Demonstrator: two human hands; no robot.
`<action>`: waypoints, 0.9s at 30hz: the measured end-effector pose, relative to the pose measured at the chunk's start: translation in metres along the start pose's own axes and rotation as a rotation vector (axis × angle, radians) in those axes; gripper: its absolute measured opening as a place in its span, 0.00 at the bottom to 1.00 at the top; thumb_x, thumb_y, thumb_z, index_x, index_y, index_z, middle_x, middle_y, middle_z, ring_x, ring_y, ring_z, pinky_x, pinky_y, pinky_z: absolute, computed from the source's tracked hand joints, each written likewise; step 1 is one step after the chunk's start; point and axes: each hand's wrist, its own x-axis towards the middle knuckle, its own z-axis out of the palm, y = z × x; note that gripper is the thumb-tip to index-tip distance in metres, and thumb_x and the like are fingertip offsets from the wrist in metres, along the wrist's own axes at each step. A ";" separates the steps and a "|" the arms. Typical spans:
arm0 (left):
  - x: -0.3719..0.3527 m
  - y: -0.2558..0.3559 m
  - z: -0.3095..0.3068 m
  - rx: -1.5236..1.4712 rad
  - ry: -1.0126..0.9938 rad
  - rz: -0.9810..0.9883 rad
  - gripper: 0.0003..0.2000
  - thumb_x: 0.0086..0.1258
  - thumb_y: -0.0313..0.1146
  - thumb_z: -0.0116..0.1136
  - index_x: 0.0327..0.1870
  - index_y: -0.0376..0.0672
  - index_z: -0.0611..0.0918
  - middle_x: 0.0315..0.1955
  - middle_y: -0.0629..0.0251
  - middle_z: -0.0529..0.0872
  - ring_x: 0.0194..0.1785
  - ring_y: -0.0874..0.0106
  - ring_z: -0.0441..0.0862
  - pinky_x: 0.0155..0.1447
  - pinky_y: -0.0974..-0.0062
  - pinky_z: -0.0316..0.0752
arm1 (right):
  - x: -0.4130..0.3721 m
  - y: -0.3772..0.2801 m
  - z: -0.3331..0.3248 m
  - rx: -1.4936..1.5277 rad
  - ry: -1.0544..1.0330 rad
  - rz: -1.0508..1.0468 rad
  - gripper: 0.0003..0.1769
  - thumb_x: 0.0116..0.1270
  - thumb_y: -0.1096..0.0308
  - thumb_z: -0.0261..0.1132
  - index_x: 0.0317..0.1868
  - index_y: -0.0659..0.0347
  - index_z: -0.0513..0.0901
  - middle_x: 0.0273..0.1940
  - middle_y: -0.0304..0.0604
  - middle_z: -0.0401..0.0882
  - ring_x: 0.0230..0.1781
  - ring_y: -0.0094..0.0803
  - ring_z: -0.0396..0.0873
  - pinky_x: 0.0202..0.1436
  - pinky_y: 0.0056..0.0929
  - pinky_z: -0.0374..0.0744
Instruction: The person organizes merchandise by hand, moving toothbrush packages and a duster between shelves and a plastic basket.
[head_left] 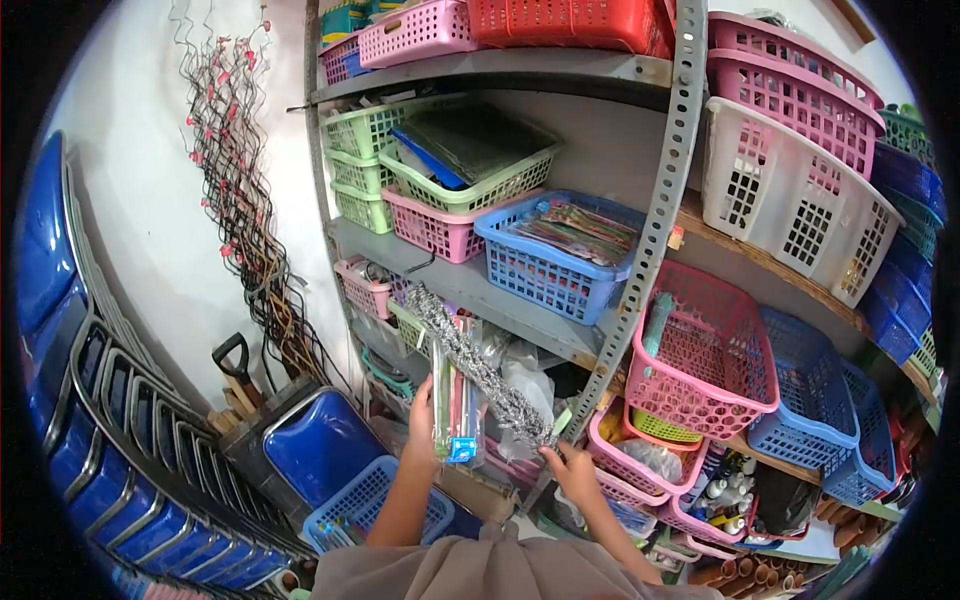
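Observation:
My left hand (424, 418) is closed round the left side of clear plastic packs (460, 400) with long coloured items inside and a blue label at the bottom. My right hand (572, 470) grips the lower end of a silvery tinsel strand (478, 368). The strand slants up and left across the packs, its upper end near the shelf edge. Behind the strand, a whitish plastic bag (528, 385) sits on the lower shelf.
A metal shelf (500, 300) holds a blue basket (545, 272) of packets and green and pink baskets. Pink basket (700, 380) and blue baskets stand right of the post (668, 190). Stacked blue chairs (150, 500) are at left; a blue basket (430, 512) sits low by my left forearm.

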 end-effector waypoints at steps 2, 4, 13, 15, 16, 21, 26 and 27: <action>-0.001 0.010 -0.002 0.003 0.096 0.045 0.23 0.73 0.50 0.45 0.60 0.43 0.75 0.50 0.55 0.81 0.52 0.57 0.81 0.55 0.50 0.76 | 0.000 -0.004 0.020 0.041 0.076 -0.015 0.20 0.67 0.57 0.65 0.30 0.69 0.76 0.18 0.55 0.71 0.16 0.35 0.64 0.24 0.35 0.69; -0.004 0.022 -0.009 0.013 0.105 0.074 0.23 0.73 0.50 0.44 0.60 0.43 0.74 0.50 0.56 0.81 0.52 0.59 0.80 0.56 0.53 0.75 | 0.002 -0.005 0.035 0.023 0.053 0.033 0.19 0.69 0.56 0.63 0.34 0.68 0.76 0.20 0.55 0.71 0.19 0.36 0.64 0.26 0.34 0.70; -0.073 0.074 -0.088 -0.164 0.264 0.475 0.23 0.71 0.47 0.47 0.60 0.42 0.74 0.52 0.53 0.80 0.55 0.55 0.79 0.59 0.52 0.74 | 0.019 0.005 0.103 0.124 -0.448 0.028 0.23 0.70 0.51 0.60 0.35 0.69 0.77 0.30 0.63 0.78 0.29 0.55 0.77 0.36 0.42 0.74; -0.094 0.079 -0.097 -0.175 0.283 0.527 0.23 0.70 0.48 0.49 0.60 0.43 0.75 0.54 0.56 0.80 0.57 0.57 0.78 0.60 0.52 0.73 | 0.020 0.019 0.126 0.065 -0.516 0.006 0.24 0.69 0.50 0.60 0.34 0.68 0.77 0.31 0.64 0.78 0.33 0.58 0.78 0.38 0.43 0.75; -0.104 0.080 -0.096 -0.182 0.306 0.557 0.23 0.70 0.48 0.49 0.60 0.43 0.75 0.54 0.56 0.80 0.57 0.57 0.78 0.60 0.52 0.73 | 0.018 0.028 0.140 0.066 -0.553 -0.004 0.24 0.69 0.50 0.60 0.34 0.68 0.77 0.31 0.64 0.78 0.33 0.58 0.78 0.38 0.43 0.75; -0.144 0.074 -0.086 -0.164 0.453 0.675 0.23 0.71 0.47 0.48 0.62 0.45 0.75 0.56 0.59 0.79 0.58 0.60 0.77 0.61 0.53 0.72 | 0.004 0.041 0.179 -0.171 -0.810 -0.095 0.24 0.67 0.48 0.60 0.39 0.64 0.82 0.33 0.59 0.80 0.37 0.53 0.80 0.40 0.46 0.75; -0.179 0.061 -0.074 -0.113 0.536 0.716 0.23 0.71 0.46 0.49 0.62 0.41 0.73 0.57 0.56 0.78 0.59 0.59 0.77 0.61 0.52 0.72 | -0.002 0.048 0.237 -0.358 -1.072 -0.288 0.25 0.67 0.47 0.58 0.47 0.63 0.82 0.43 0.59 0.82 0.46 0.56 0.80 0.51 0.47 0.76; -0.186 0.058 -0.080 -0.098 0.534 0.723 0.23 0.71 0.45 0.49 0.62 0.42 0.73 0.57 0.56 0.78 0.59 0.59 0.77 0.62 0.52 0.72 | -0.004 0.047 0.248 -0.352 -1.086 -0.299 0.25 0.67 0.47 0.58 0.47 0.63 0.82 0.43 0.59 0.82 0.46 0.56 0.80 0.51 0.47 0.76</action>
